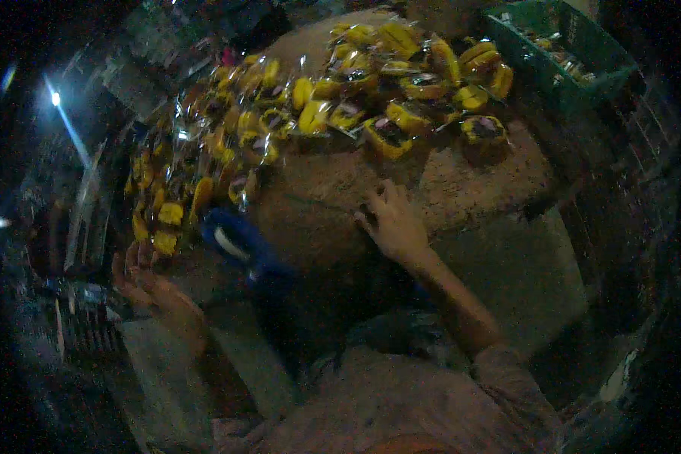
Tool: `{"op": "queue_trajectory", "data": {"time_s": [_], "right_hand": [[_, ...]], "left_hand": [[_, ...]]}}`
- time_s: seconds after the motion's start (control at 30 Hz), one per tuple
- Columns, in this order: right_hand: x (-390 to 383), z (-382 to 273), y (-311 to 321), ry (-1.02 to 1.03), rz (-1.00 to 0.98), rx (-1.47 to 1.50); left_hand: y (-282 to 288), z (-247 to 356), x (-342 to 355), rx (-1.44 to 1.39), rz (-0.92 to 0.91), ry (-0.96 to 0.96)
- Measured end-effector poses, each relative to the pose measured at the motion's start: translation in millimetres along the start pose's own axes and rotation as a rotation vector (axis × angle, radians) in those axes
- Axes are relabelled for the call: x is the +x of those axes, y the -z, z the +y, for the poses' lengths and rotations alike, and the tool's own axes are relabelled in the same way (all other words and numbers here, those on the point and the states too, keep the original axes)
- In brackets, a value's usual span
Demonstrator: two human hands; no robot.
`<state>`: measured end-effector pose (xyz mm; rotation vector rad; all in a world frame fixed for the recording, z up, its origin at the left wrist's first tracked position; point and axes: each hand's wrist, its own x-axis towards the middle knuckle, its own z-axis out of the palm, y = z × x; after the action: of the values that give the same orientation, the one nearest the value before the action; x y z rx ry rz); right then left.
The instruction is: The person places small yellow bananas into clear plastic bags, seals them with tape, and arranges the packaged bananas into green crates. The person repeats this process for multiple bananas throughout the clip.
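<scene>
A heap of yellow items in clear plastic wrappers [314, 113] covers the back and left of the worn brown tabletop [461, 178]. My left hand [147, 284] is at the lower left end of the heap, fingers apart and raised beside the yellow packets; whether it touches one I cannot tell. My right hand [392, 223] is over the bare tabletop below the heap, fingers loosely bent and apart, holding nothing. Between my hands a blue object with a white strip [238, 246], perhaps a tool, lies at the front edge.
A green plastic crate [583, 94] with small items stands at the back right. A bright light [56, 98] shines at the left. The dark surroundings are hard to make out. Pale flooring [526, 280] shows below the tabletop.
</scene>
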<state>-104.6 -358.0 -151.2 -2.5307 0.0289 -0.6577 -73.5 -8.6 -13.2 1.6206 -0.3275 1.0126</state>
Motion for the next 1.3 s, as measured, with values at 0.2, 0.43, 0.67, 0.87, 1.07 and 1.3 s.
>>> {"op": "queue_trajectory", "data": {"time_s": [0.2, 0.43, 0.67, 0.87, 1.07, 1.3], "right_hand": [[-32, -82, -5, 0.291, -0.085, 0.253], [-32, -128, -62, 0.204, -0.294, 0.338], [39, -139, -87, 0.371, -0.422, 0.340], [25, -138, -36, 0.483, -0.260, 0.287], [-14, -35, 38, 0.146, -0.057, 0.040], [-13, 62, 49, -0.194, 0.298, -0.082]], "left_hand": [[24, -17, -150, 0.311, -0.113, 0.258], [5, -32, -154, 0.411, -0.341, 0.122], [-15, -59, -146, 0.303, -0.339, 0.259], [-27, -61, -135, 0.413, -0.685, 0.341], [-36, -51, -149, 0.530, -0.552, 0.074], [-55, -56, -139, 0.522, -0.502, -0.069]]}}
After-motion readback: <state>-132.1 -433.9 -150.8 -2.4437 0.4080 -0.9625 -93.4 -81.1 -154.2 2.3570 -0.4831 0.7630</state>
